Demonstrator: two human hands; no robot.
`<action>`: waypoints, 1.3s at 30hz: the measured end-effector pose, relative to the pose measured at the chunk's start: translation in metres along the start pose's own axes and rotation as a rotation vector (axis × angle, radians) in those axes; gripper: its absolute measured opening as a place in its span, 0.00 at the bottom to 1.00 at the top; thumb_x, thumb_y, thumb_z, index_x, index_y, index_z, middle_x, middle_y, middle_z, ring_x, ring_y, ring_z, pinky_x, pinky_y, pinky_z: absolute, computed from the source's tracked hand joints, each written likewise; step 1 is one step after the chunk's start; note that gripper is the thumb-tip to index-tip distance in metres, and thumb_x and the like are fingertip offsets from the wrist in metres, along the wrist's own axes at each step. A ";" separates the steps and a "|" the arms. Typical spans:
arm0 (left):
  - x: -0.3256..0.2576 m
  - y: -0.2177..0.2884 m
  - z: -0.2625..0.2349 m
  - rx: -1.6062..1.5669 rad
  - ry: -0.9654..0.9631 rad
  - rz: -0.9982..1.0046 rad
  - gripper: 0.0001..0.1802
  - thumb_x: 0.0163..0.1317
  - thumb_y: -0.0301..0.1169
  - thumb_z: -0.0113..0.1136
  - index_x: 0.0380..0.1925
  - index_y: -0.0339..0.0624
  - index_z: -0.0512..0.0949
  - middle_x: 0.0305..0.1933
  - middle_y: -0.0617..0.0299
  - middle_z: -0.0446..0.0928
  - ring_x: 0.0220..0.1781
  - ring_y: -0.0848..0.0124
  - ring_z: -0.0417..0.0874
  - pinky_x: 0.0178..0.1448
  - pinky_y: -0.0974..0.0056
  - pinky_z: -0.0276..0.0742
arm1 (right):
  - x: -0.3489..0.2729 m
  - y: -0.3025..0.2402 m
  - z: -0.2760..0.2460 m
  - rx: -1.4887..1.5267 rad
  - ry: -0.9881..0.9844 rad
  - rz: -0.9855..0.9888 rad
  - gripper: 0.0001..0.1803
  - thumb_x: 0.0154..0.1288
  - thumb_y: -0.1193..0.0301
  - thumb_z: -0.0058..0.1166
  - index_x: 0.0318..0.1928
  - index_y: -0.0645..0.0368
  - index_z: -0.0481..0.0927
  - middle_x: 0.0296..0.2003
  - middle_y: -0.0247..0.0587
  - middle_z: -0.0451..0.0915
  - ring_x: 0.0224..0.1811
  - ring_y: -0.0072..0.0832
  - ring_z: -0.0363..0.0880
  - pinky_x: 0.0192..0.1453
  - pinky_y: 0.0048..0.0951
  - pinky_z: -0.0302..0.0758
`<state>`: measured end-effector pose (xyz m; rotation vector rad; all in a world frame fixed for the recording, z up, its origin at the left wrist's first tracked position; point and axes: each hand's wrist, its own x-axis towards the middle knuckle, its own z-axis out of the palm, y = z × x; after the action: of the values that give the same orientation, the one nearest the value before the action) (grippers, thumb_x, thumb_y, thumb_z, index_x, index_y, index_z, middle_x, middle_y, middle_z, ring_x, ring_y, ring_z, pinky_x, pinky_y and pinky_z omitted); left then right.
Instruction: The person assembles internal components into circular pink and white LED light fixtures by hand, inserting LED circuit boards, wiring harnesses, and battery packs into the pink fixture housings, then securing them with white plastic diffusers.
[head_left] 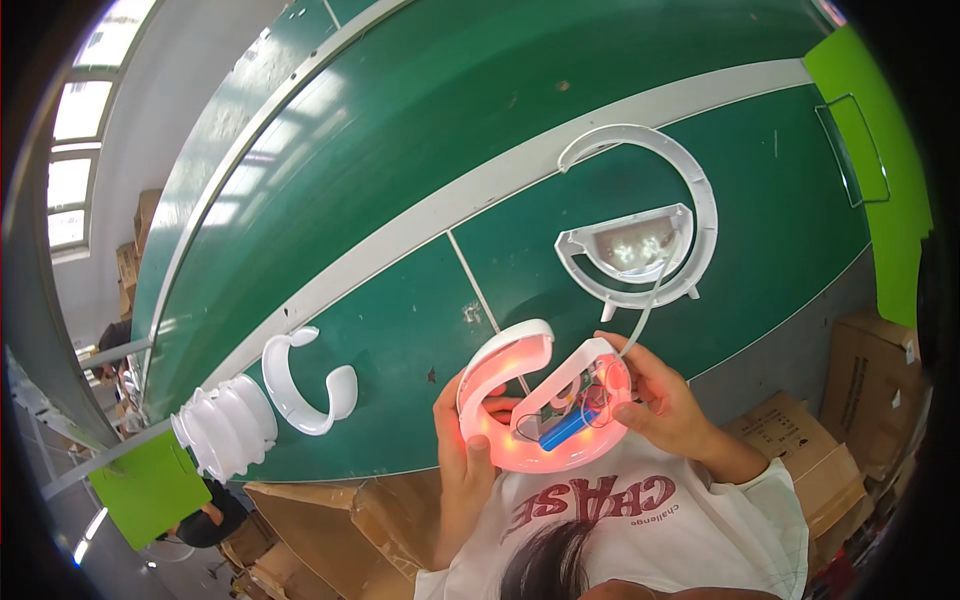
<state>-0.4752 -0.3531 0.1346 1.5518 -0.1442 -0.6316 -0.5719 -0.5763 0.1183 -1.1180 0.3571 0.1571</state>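
Note:
I hold a white curved lamp housing (545, 461) above the near edge of the green worktable, close to my shirt. It glows red and orange from inside. My left hand (459, 435) grips its left side, with some fingers behind the shell. On the right side, my right hand (662, 402) closes around the rim, thumb on the near edge. Inside the open part lie a blue cylindrical battery (569, 429) and thin wires. A pale cable (641, 325) runs from the housing to a half-round frosted panel (632, 250), which lies within a white C-shaped shell (706, 215) on the table.
Left on the green worktable (400, 385) lie another C-shaped white part (285, 392) and a row of nested white shells (225, 425). A pale rail (440, 195) crosses the table. Cardboard boxes (800, 450) stand right. A person in dark clothing (212, 515) is at far left.

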 end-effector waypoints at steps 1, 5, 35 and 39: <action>0.000 -0.003 0.006 -0.030 0.085 0.028 0.44 0.73 0.59 0.51 0.69 0.29 0.58 0.61 0.45 0.71 0.53 0.64 0.83 0.56 0.60 0.80 | 0.000 0.000 -0.001 -0.008 -0.004 0.007 0.42 0.71 0.64 0.63 0.76 0.65 0.55 0.64 0.47 0.74 0.65 0.31 0.76 0.68 0.34 0.71; 0.001 -0.011 0.002 0.048 0.114 0.054 0.36 0.77 0.51 0.49 0.68 0.30 0.61 0.57 0.48 0.75 0.51 0.66 0.83 0.54 0.64 0.80 | 0.000 -0.001 -0.003 0.115 0.040 -0.009 0.39 0.71 0.71 0.63 0.75 0.67 0.57 0.64 0.47 0.74 0.63 0.29 0.77 0.66 0.33 0.75; 0.015 -0.008 -0.004 0.367 0.166 0.037 0.27 0.77 0.38 0.49 0.69 0.32 0.68 0.54 0.51 0.71 0.54 0.62 0.69 0.60 0.59 0.66 | 0.017 -0.020 0.009 -0.854 0.178 -0.278 0.29 0.69 0.66 0.63 0.64 0.69 0.72 0.44 0.46 0.75 0.34 0.28 0.80 0.39 0.29 0.79; 0.022 -0.012 -0.009 0.807 0.198 0.249 0.24 0.76 0.36 0.51 0.67 0.34 0.71 0.55 0.51 0.71 0.56 0.61 0.67 0.59 0.58 0.67 | 0.016 -0.019 0.011 -0.846 0.192 -0.242 0.28 0.66 0.65 0.66 0.60 0.68 0.73 0.41 0.44 0.75 0.32 0.30 0.81 0.36 0.30 0.79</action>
<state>-0.4560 -0.3543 0.1158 2.3125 -0.4765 -0.2116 -0.5491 -0.5759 0.1328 -2.0101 0.3263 -0.0253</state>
